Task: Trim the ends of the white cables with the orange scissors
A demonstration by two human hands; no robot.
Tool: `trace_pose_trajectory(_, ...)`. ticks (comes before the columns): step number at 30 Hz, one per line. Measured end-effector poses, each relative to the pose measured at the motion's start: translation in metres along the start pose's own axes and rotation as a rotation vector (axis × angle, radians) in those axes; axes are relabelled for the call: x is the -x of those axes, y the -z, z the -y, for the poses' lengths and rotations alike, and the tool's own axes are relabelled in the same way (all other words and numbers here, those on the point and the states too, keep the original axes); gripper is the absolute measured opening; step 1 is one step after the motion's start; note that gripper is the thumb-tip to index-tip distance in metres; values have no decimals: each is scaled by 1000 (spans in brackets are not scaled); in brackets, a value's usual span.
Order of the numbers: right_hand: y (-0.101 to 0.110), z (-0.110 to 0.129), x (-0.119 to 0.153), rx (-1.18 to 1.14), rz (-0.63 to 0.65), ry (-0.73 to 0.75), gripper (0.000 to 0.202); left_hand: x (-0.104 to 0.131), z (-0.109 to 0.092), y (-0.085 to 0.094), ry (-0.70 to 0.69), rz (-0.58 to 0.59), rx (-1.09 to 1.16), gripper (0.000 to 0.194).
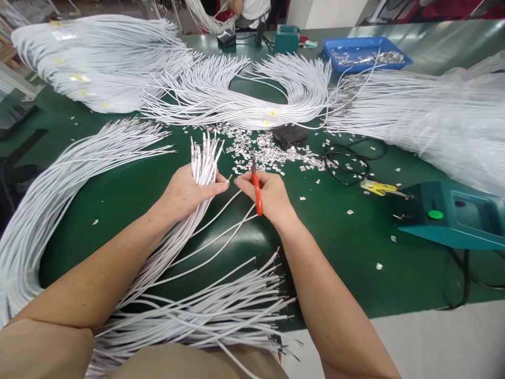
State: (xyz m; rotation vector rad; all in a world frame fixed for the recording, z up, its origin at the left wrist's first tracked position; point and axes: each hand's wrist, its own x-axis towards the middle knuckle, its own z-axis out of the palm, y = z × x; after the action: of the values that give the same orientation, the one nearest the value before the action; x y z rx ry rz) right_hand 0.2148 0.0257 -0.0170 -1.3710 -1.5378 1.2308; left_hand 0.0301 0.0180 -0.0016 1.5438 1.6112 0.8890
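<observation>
My left hand (185, 192) is wrapped round a bundle of white cables (203, 171), whose ends point up and away from me. Between its thumb and fingers a single cable end sticks out to the right. Just right of it, my right hand (270, 195) holds an orange-handled tool (256, 192) with its metal tip pointing away. Its thumb and fingertips are pressed together near a few loose white cables (221, 237) that run up from the lower left. More cables (221, 310) with bare ends lie close to my body, below both hands.
Small silvery pieces (256, 145) are scattered beyond my hands around a black block (291, 137). Large cable bundles (102, 63) lie left, back and right (434, 116). A teal machine (453, 213) stands right, a blue tray (365, 52) at the back. A person (254, 10) is behind the table.
</observation>
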Motion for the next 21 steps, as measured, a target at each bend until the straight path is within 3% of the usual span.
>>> trace_pose_trajectory(3, -6, 5, 1, -273, -48, -14, 15, 2, -6, -1, 4, 5, -78, 28)
trace_pose_trajectory(11, -15, -1, 0, -504, -39, -100, 10, 4, -11, -3, 5, 35, -119, 23)
trace_pose_trajectory(17, -17, -2, -3, -613, 27, -176, 10, 1, 0, -2, 113, 250, 423, 32)
trace_pose_trajectory(21, -17, 0, -2, -636, 84, -177, 17, -2, 1, -1, 182, 343, 552, 34)
